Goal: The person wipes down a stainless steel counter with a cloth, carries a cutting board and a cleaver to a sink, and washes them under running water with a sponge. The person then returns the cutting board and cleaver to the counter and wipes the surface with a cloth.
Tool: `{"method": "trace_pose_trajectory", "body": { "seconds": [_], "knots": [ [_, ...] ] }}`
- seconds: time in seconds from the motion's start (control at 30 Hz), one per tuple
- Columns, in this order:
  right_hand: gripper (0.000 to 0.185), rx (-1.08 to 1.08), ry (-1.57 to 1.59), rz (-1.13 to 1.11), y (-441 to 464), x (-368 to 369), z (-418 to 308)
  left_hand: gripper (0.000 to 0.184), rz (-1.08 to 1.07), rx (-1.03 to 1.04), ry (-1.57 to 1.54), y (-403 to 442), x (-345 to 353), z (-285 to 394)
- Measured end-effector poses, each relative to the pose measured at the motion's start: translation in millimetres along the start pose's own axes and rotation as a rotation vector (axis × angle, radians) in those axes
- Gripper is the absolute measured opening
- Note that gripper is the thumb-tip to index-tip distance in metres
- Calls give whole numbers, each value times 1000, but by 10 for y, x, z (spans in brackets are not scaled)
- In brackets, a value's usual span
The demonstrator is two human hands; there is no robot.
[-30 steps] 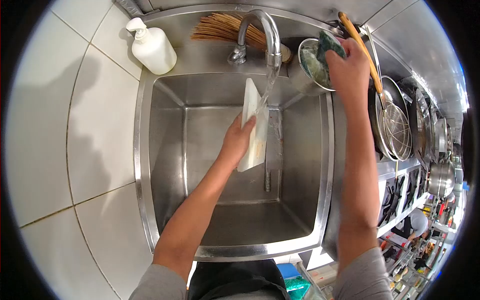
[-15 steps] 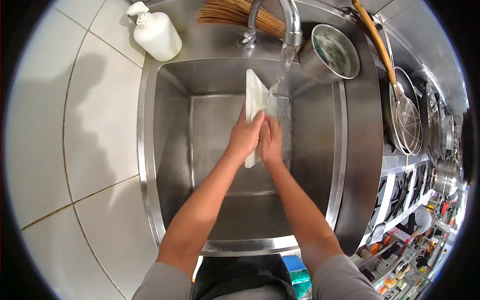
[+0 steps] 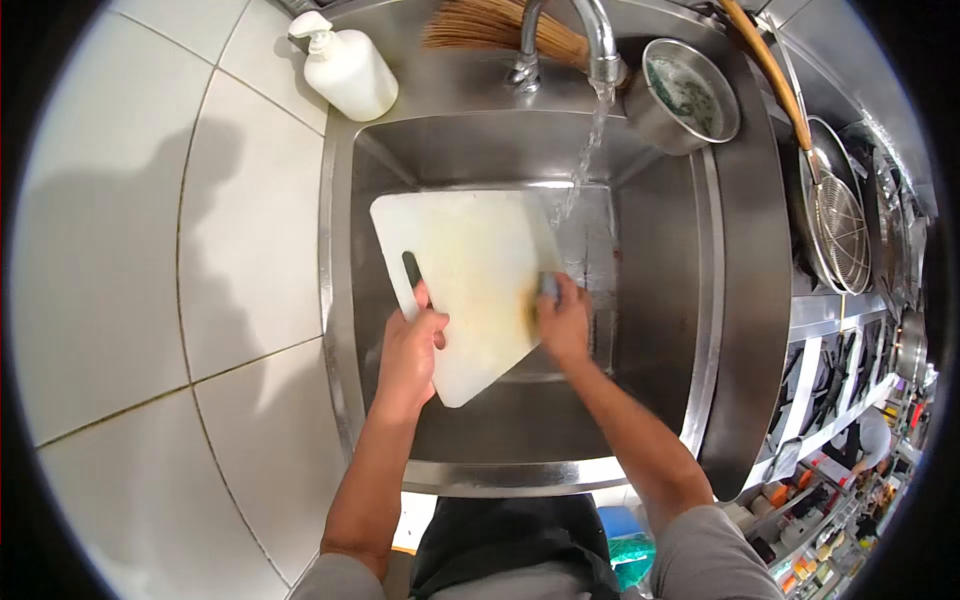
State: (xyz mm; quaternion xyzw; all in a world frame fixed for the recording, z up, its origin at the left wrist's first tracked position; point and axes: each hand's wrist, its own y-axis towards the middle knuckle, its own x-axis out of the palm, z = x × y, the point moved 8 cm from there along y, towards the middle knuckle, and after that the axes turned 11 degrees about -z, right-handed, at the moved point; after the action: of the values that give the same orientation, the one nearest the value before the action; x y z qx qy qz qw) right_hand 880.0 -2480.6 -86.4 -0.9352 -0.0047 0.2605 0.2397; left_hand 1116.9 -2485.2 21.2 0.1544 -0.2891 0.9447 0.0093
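Note:
A white cutting board [image 3: 470, 270] is tilted over the steel sink [image 3: 540, 475], its broad face towards me, with brownish stains near the right edge. My left hand [image 3: 410, 350] grips it at the lower left, fingers through the handle slot. Against the board's right side, my right hand [image 3: 565, 320] is closed on something dark, blurred by motion, that I cannot make out. Water runs from the faucet [image 3: 603, 50] just behind the board's right edge.
A metal pot [image 3: 683, 97] with suds stands right of the faucet. Behind are a white pump bottle [image 3: 350, 75] and a twig brush [image 3: 500, 28]. Strainers [image 3: 840, 230] hang at the right. A person [image 3: 872, 440] is far off at lower right.
My right hand has moved from the pot down to the board. The board, earlier seen nearly edge-on, now shows its broad face. My left hand has shifted left and lower.

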Motion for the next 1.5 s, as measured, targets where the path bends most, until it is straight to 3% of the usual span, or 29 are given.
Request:
{"method": "trace_pose_trajectory", "body": {
  "seconds": [0.1, 0.2, 0.33, 0.43, 0.5, 0.57, 0.67, 0.73, 0.8, 0.87, 0.9, 1.0, 1.1, 1.23, 1.3, 1.37, 1.43, 1.5],
  "knots": [
    [49, -581, 31, -3, -520, 249, -1205, 64, 22, -25, 58, -153, -156, -209],
    [45, -773, -10, 53, -168, 124, -1765, 74, -54, -49, 253, -520, 37, -49],
    [39, -156, -37, 96, 750, -152, -660, 75, -11, -117, 173, -903, 98, 146],
    [38, -149, -174, 107, 373, -62, -399, 75, -54, -154, 76, -895, 23, -92],
    [35, -497, -2, 113, -123, 101, -980, 74, -58, -156, 91, -812, 57, -133],
    [35, -641, -19, -32, -350, 82, -1667, 73, -71, -117, 117, -751, 105, -162],
    [35, -580, -131, 89, 211, -58, -1308, 72, -54, -40, 161, -809, 14, -2],
    [34, -284, -74, 135, 612, -259, -421, 71, -7, -50, 113, -903, 90, 247],
    [33, -136, -288, 159, 530, -314, 203, 74, 22, -25, 52, -850, 52, 278],
    [31, -68, -75, -107, -21, -167, -72, 80, 33, 16, -24, -701, -96, 36],
    [28, -291, -216, -18, -337, -43, -344, 80, 37, 2, -40, -641, -109, -54],
    [30, -542, -9, -187, -829, 177, -1186, 80, 22, 0, -107, -438, -17, -180],
    [28, -525, -126, 33, -174, 154, -900, 74, 104, -70, -4, -571, 87, -58],
    [43, 134, -382, 106, 546, -150, 848, 71, 53, 139, 257, -632, 140, 256],
    [53, 346, -320, -24, 380, -399, 1444, 68, 21, 232, 297, -469, 135, 409],
    [57, 505, -213, 46, 264, -429, 1905, 63, 59, 193, 340, -229, 38, 385],
    [62, 625, -339, 5, 221, -330, 2239, 62, 73, 147, 430, 53, -61, 323],
    [61, 637, -442, 108, 253, -215, 2359, 60, 110, 156, 510, 306, -223, 245]
  ]
}}
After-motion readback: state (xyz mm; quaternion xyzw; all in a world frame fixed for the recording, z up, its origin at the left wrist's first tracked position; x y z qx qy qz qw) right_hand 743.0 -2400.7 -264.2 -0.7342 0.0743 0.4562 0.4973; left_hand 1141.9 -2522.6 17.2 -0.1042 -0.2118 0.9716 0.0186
